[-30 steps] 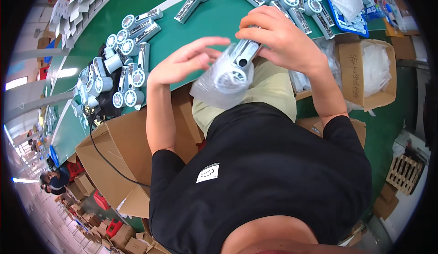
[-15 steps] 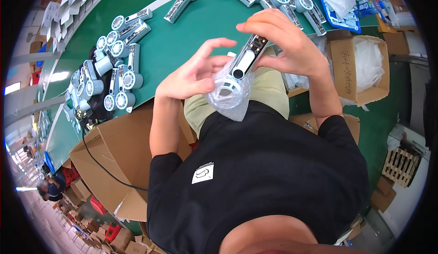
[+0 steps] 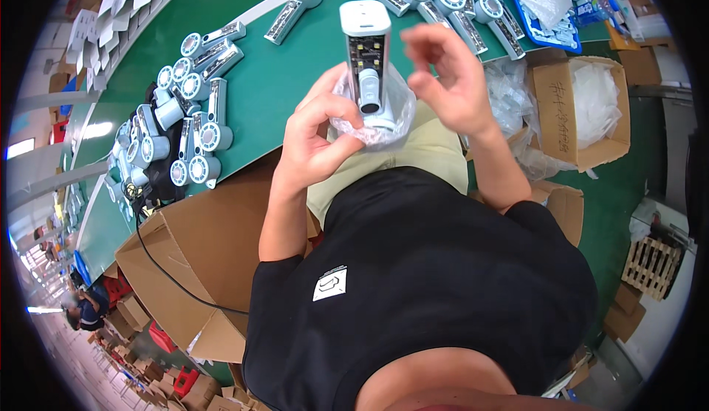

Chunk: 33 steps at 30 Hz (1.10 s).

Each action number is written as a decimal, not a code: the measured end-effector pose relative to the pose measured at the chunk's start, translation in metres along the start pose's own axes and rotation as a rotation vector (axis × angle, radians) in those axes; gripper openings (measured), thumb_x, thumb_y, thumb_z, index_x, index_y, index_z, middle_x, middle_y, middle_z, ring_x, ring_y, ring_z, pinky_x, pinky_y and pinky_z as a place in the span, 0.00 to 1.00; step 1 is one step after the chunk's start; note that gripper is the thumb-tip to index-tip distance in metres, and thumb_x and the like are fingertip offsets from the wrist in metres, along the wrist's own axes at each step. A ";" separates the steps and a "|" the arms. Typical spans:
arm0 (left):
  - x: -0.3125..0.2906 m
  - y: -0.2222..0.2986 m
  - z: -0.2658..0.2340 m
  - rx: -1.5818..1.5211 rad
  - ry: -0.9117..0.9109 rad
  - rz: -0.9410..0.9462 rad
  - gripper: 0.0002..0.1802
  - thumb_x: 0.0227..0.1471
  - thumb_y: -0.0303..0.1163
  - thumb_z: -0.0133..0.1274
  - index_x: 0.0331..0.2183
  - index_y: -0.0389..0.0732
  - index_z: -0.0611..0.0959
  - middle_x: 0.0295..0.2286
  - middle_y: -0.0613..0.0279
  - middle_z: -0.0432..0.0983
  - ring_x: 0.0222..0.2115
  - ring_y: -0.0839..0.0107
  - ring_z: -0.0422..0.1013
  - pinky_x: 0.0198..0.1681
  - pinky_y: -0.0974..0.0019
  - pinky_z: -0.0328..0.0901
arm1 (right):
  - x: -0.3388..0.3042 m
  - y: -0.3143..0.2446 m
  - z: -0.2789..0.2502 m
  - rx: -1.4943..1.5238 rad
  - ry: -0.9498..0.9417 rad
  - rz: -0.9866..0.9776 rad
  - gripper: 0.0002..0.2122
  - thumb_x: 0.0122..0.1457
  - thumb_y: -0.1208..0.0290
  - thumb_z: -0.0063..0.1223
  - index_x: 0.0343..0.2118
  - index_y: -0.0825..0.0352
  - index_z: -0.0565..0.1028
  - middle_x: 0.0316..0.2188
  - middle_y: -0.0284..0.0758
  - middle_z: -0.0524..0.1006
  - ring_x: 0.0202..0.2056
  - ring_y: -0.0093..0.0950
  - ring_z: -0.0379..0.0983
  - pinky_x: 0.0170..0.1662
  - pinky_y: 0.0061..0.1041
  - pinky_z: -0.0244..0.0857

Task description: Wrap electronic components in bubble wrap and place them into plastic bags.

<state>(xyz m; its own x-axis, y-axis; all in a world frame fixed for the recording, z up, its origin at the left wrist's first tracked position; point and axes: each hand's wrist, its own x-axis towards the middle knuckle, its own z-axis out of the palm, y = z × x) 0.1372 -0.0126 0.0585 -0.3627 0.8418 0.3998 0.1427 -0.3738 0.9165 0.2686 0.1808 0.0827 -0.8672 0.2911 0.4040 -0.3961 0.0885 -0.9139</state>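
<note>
A light blue hair-dryer-shaped device [image 3: 365,56] stands nearly upright, its handle showing a dark circuit board and a small dark-tipped cylinder. Its lower end sits inside a clear plastic bag [image 3: 396,132], while the pale handle cap sticks out at the top. My left hand [image 3: 321,132] pinches the bag and device from the left side, with thumb and fingers closed. To the right of the handle, my right hand [image 3: 449,79] is apart from the device, fingers spread and curved, holding nothing.
Several similar devices [image 3: 214,134] lie on the green table [image 3: 258,90] at left and along the far side. A blue tray [image 3: 550,34] holds bubble wrap at far right. Open cartons stand at right, one with clear bags [image 3: 594,108]; a large carton [image 3: 199,256] stands at lower left.
The device has tipped more upright and its handle end now faces up. My right hand has let go of the handle and moved aside. My left hand has shifted slightly right, gripping the bag.
</note>
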 end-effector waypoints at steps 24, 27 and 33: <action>0.013 0.002 0.036 0.077 0.276 0.269 0.28 0.33 0.28 0.73 0.40 0.38 0.79 0.50 0.45 0.73 0.47 0.53 0.73 0.50 0.55 0.69 | -0.046 -0.006 -0.047 0.295 0.110 0.335 0.09 0.61 0.73 0.42 0.31 0.71 0.74 0.23 0.31 0.72 0.23 0.18 0.63 0.26 0.15 0.57; -0.002 0.002 0.024 -0.003 0.258 0.183 0.17 0.47 0.20 0.62 0.41 0.35 0.78 0.46 0.45 0.74 0.42 0.56 0.73 0.47 0.57 0.70 | -0.087 0.008 -0.104 0.515 0.166 0.209 0.09 0.57 0.77 0.38 0.32 0.74 0.72 0.27 0.36 0.73 0.26 0.20 0.64 0.31 0.17 0.58; -0.033 -0.015 -0.024 0.284 0.410 0.011 0.10 0.53 0.15 0.51 0.39 0.35 0.77 0.39 0.50 0.75 0.35 0.63 0.71 0.42 0.65 0.69 | -0.183 0.032 -0.173 0.183 0.644 0.401 0.07 0.54 0.75 0.40 0.27 0.71 0.70 0.30 0.35 0.72 0.33 0.24 0.64 0.39 0.20 0.59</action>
<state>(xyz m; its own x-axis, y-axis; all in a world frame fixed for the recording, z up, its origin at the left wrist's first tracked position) 0.1249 -0.0439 0.0314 -0.6838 0.5949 0.4224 0.3730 -0.2125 0.9032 0.4667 0.2949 -0.0271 -0.6309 0.7681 -0.1095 -0.1811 -0.2831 -0.9418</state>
